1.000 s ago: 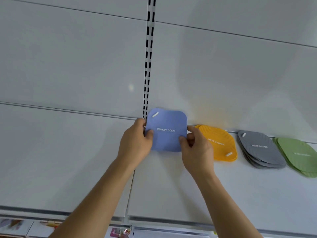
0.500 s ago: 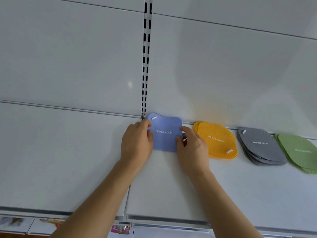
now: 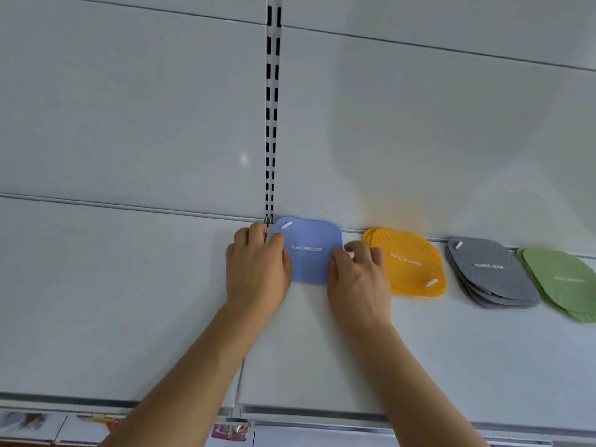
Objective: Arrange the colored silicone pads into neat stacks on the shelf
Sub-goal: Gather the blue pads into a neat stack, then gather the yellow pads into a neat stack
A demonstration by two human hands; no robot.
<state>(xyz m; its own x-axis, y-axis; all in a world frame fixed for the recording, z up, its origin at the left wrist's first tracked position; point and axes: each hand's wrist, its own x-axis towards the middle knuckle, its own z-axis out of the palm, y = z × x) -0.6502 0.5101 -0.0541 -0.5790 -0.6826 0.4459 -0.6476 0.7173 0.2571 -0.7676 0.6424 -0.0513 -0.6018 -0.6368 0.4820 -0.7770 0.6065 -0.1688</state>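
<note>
Head view: the blue pad (image 3: 309, 253), printed REMOVE ODOR, lies flat on the white shelf (image 3: 451, 356) against the back panel (image 3: 129, 108), just right of the slotted upright (image 3: 272, 108). The left hand (image 3: 256, 269) covers the pad's 9 o'clock edge, thumb on top; its fingers are curled, but whether they pinch the pad or only press it is hard to tell. The right hand (image 3: 356, 279) hides the 3 o'clock edge, its thumb lying on the pad and the fingers loosely bent beyond the edge. At 3 o'clock from the blue pad sit the orange stack (image 3: 409, 262), then the grey stack (image 3: 490, 272), fanned unevenly, then the green stack (image 3: 561, 282), cut off by the frame's right edge. Blurred labels (image 3: 230, 430) show below the shelf lip.
</note>
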